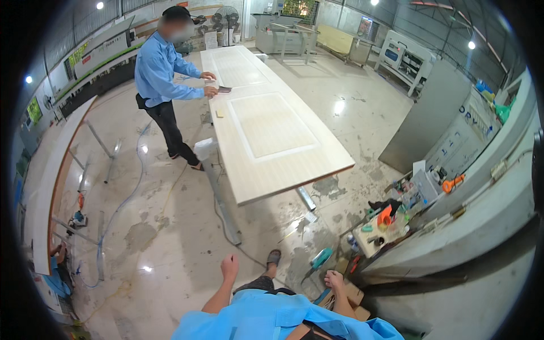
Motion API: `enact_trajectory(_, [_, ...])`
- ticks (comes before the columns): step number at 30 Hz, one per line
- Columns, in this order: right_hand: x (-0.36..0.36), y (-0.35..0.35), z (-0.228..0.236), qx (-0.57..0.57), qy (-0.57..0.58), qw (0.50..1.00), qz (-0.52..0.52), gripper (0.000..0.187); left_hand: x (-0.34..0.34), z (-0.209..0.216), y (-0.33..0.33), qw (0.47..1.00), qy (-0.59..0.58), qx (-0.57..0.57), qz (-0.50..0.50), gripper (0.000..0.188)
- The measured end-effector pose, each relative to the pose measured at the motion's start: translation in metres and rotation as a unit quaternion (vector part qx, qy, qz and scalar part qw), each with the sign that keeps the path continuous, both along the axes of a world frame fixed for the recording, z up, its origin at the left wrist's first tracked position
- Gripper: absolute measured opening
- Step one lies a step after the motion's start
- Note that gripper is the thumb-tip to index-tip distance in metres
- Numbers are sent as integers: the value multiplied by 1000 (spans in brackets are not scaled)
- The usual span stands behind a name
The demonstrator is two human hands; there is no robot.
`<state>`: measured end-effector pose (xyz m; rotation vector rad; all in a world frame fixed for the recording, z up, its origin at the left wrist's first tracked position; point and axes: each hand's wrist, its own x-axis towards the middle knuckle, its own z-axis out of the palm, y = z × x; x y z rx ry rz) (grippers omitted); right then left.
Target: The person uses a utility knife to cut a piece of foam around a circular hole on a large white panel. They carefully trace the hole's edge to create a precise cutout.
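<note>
My left hand [229, 266] hangs in front of me over the floor, its fingers curled into a fist with nothing showing in it. Low on the right, my right hand [334, 279] is also curled closed, and no held thing shows. A teal power tool [322, 258] lies on the floor just left of that hand, and cardboard pieces [354, 293] are beneath and beside it. Ahead, apart from both hands, a pale wood-grain door panel [272, 124] lies flat on supports. A small yellow block [220, 114] rests on its left edge.
A co-worker [158, 73] leans over the panel's left side with a dark flat tool [224, 89] in hand. Another long panel [59, 164] stands on a metal frame at left. A cluttered small table [374, 243] is at right. Hoses [127, 198] cross the floor.
</note>
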<state>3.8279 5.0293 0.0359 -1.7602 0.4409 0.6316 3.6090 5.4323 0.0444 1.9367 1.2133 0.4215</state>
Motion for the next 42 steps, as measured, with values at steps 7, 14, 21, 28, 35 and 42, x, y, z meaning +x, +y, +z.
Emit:
enact_trajectory(7, [175, 21, 55, -9, 11, 999, -42, 17, 297, 132, 83, 962, -214, 142, 89, 21])
enact_trajectory(14, [332, 51, 63, -37, -90, 987, -130, 26, 438, 148, 124, 961, -72, 246, 104, 30])
enact_trajectory(21, [525, 130, 112, -220, -274, 934, 62, 37, 490, 108, 163, 908, 131, 283, 279, 39])
enact_trajectory(28, [597, 244, 141, -110, -304, 916, 239, 47, 504, 110, 167, 881, 212, 297, 302, 41])
enact_trajectory(35, [599, 267, 144, -145, -212, 895, 364, 62, 507, 104, 169, 853, 293, 325, 284, 40])
enact_trajectory(42, [600, 264, 139, -106, -220, 897, 367, 57, 507, 104, 169, 841, 315, 339, 281, 39])
